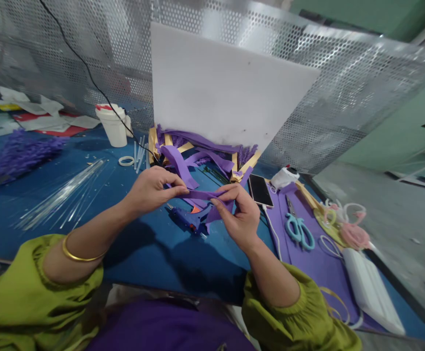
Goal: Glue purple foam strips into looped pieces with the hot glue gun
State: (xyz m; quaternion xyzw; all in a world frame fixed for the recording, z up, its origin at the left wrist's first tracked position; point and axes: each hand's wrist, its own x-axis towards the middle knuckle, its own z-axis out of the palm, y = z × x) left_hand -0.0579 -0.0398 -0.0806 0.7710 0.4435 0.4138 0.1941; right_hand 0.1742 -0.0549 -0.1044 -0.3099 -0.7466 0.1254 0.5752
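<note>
A purple strip (pixel 201 194), paper or ribbon by its look, stretches between my two hands above the blue table. My left hand (pixel 157 187) pinches its left end between thumb and fingers. The other end is folded between the thumb and fingers of my right hand (pixel 239 214), and part of the strip hangs below. Just under the strip lies a blue glue gun (pixel 190 219) with an orange trigger, its nozzle toward the left. Behind my hands are more loose purple strips (pixel 179 163) and a bundle of thin dark green stems (pixel 214 174).
Right of my hands lie a phone (pixel 260 190) with a white cable, blue-handled scissors (pixel 299 231) and purple sheets (pixel 307 273). At left are clear thin strands (pixel 69 195), a white cup (pixel 113 126), glue sticks (pixel 139 156) and purple flowers (pixel 22 151). A white board (pixel 223 87) stands behind.
</note>
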